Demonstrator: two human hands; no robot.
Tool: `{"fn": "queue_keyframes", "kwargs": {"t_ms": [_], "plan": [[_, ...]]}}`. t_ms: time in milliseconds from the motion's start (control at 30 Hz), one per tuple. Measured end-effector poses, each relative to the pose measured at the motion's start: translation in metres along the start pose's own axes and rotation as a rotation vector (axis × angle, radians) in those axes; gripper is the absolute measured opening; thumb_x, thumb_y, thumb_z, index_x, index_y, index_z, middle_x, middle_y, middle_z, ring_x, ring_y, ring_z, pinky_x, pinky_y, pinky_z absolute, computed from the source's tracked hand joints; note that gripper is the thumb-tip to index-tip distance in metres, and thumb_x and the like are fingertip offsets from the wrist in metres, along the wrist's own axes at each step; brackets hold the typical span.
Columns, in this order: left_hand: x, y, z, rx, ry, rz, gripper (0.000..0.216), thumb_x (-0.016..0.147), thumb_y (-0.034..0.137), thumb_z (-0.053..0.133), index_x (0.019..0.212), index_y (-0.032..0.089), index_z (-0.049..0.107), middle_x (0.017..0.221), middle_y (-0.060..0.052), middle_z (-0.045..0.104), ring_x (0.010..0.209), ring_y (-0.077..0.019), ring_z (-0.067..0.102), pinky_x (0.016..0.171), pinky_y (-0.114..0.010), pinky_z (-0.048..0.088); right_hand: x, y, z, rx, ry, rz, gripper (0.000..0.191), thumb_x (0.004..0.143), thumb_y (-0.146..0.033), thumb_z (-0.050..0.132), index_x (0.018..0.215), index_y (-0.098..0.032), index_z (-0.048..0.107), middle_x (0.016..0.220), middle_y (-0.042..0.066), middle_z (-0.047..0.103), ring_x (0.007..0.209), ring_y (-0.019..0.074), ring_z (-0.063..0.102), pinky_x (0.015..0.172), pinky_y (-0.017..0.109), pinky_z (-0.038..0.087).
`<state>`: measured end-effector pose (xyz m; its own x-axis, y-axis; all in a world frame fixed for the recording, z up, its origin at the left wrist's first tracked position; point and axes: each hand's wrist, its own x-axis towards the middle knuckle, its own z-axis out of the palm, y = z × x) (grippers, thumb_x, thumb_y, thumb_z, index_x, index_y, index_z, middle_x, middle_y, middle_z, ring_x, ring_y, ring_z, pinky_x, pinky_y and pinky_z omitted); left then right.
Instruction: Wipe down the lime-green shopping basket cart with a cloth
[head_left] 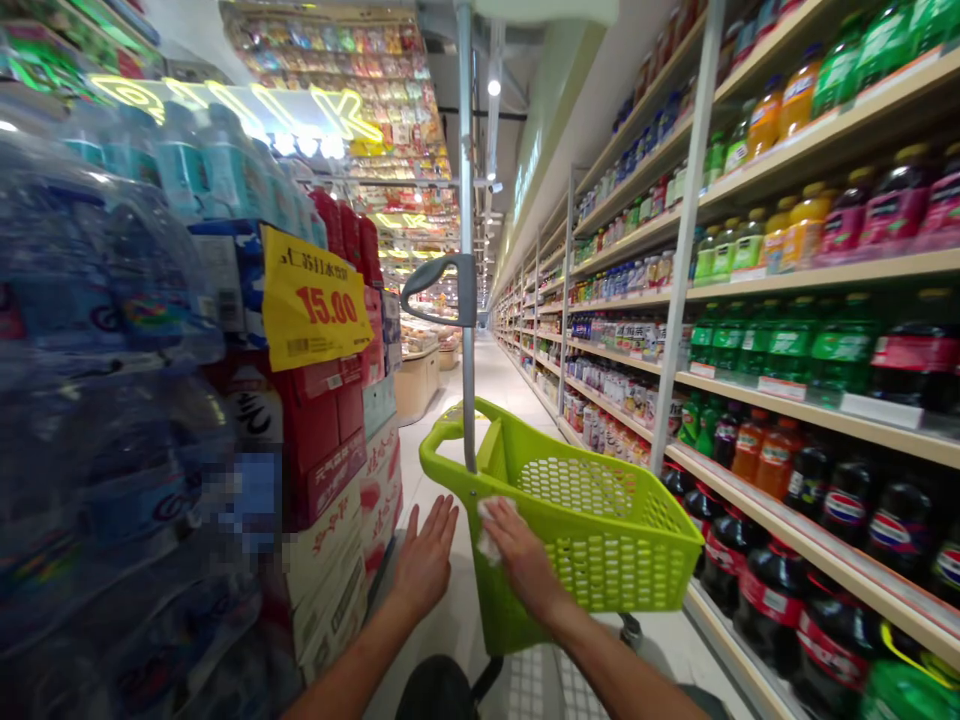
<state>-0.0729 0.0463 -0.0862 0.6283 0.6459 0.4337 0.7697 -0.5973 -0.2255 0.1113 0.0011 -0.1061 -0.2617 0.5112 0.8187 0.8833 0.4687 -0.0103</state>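
Observation:
A lime-green plastic shopping cart basket [622,560] stands right in front of me, its sides pierced with rows of slots. My right hand [521,555] presses a crumpled white tissue [491,530] against the near left corner of the basket. Just left of that corner is my left hand [427,560], fingers stretched out and holding nothing; whether it touches the cart I cannot tell. A grey metal pole [469,400] rises from the cart's left part, with a dark grey looped handle [442,290] on it.
Shelves of soda bottles [802,335] line the right side close to the cart. On the left rise stacked shrink-wrapped water bottles [112,450] and red drink cartons [322,420] with a yellow price sign [315,300]. A tiled aisle [499,375] runs ahead.

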Motion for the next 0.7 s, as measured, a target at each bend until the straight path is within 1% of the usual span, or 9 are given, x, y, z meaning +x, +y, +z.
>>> {"fn": "queue_keyframes", "kwargs": {"t_ms": [67, 133, 233, 300, 367, 433, 500, 600, 700], "plan": [[0.003, -0.001, -0.003, 0.008, 0.02, -0.025, 0.064, 0.068, 0.014, 0.039, 0.132, 0.011, 0.031, 0.14, -0.01, 0.028, 0.131, -0.0209, 0.018, 0.108, -0.044, 0.005, 0.03, -0.008, -0.004, 0.016, 0.035, 0.011, 0.04, 0.083, -0.006, 0.037, 0.119, -0.016, 0.05, 0.132, 0.009, 0.042, 0.129, 0.0189, 0.023, 0.102, 0.041, 0.031], [0.005, -0.001, -0.007, 0.016, 0.026, -0.043, 0.064, 0.069, 0.015, 0.039, 0.132, 0.01, 0.031, 0.14, -0.01, 0.029, 0.131, -0.0212, 0.018, 0.108, -0.044, 0.006, 0.039, -0.012, -0.001, 0.009, 0.006, 0.003, 0.038, 0.083, -0.006, 0.039, 0.117, -0.015, 0.052, 0.13, 0.01, 0.044, 0.128, 0.0197, 0.024, 0.103, 0.041, 0.031], [0.008, -0.004, -0.016, 0.016, 0.026, -0.055, 0.064, 0.07, 0.017, 0.038, 0.133, 0.011, 0.029, 0.142, -0.009, 0.024, 0.132, -0.0213, 0.016, 0.108, -0.044, 0.007, 0.016, -0.012, 0.012, 0.017, -0.124, -0.064, 0.032, 0.083, -0.008, 0.042, 0.108, -0.017, 0.059, 0.12, 0.009, 0.055, 0.121, 0.0193, 0.039, 0.097, 0.037, 0.039], [0.013, -0.008, -0.023, 0.016, 0.046, -0.065, 0.064, 0.07, 0.019, 0.038, 0.133, 0.011, 0.028, 0.142, -0.009, 0.023, 0.132, -0.0212, 0.016, 0.107, -0.045, 0.006, 0.001, -0.011, 0.015, 0.048, -0.134, -0.07, 0.033, 0.083, -0.008, 0.04, 0.108, -0.018, 0.058, 0.118, 0.008, 0.056, 0.118, 0.0181, 0.042, 0.095, 0.035, 0.041], [0.023, -0.014, -0.032, 0.023, 0.088, -0.082, 0.064, 0.071, 0.019, 0.038, 0.133, 0.011, 0.027, 0.143, -0.009, 0.022, 0.132, -0.0209, 0.014, 0.107, -0.045, 0.005, 0.007, -0.012, 0.01, 0.089, -0.041, -0.03, 0.038, 0.083, -0.007, 0.036, 0.115, -0.018, 0.054, 0.125, 0.007, 0.05, 0.122, 0.0171, 0.037, 0.098, 0.036, 0.037], [0.037, -0.017, -0.04, 0.033, 0.111, -0.113, 0.065, 0.07, 0.019, 0.038, 0.134, 0.01, 0.025, 0.143, -0.009, 0.021, 0.133, -0.0213, 0.012, 0.107, -0.047, 0.005, 0.033, -0.013, 0.004, 0.122, 0.08, 0.023, 0.043, 0.082, -0.006, 0.033, 0.121, -0.017, 0.047, 0.134, 0.008, 0.04, 0.127, 0.0171, 0.027, 0.103, 0.038, 0.031], [0.05, -0.018, -0.047, 0.04, 0.081, -0.143, 0.066, 0.069, 0.018, 0.039, 0.133, 0.009, 0.026, 0.143, -0.01, 0.022, 0.132, -0.023, 0.013, 0.106, -0.049, 0.005, 0.062, -0.012, 0.003, 0.117, 0.145, 0.113, 0.047, 0.079, -0.004, 0.034, 0.123, -0.015, 0.045, 0.136, 0.009, 0.037, 0.128, 0.019, 0.025, 0.104, 0.041, 0.028], [0.06, -0.015, -0.053, 0.046, -0.003, -0.14, 0.065, 0.068, 0.017, 0.038, 0.132, 0.006, 0.029, 0.141, -0.012, 0.026, 0.132, -0.0252, 0.015, 0.105, -0.051, 0.004, 0.075, 0.003, 0.012, 0.095, 0.109, 0.234, 0.052, 0.074, -0.001, 0.036, 0.122, -0.017, 0.046, 0.129, 0.009, 0.045, 0.124, 0.0199, 0.033, 0.101, 0.041, 0.033], [0.059, -0.014, -0.055, 0.054, -0.029, -0.112, 0.065, 0.069, 0.016, 0.036, 0.133, 0.008, 0.027, 0.142, -0.01, 0.023, 0.132, -0.0242, 0.013, 0.105, -0.052, 0.003, 0.049, 0.029, 0.014, 0.061, 0.008, 0.339, 0.051, 0.072, -0.001, 0.036, 0.118, -0.019, 0.051, 0.124, 0.006, 0.051, 0.119, 0.0195, 0.04, 0.099, 0.04, 0.035]]}}
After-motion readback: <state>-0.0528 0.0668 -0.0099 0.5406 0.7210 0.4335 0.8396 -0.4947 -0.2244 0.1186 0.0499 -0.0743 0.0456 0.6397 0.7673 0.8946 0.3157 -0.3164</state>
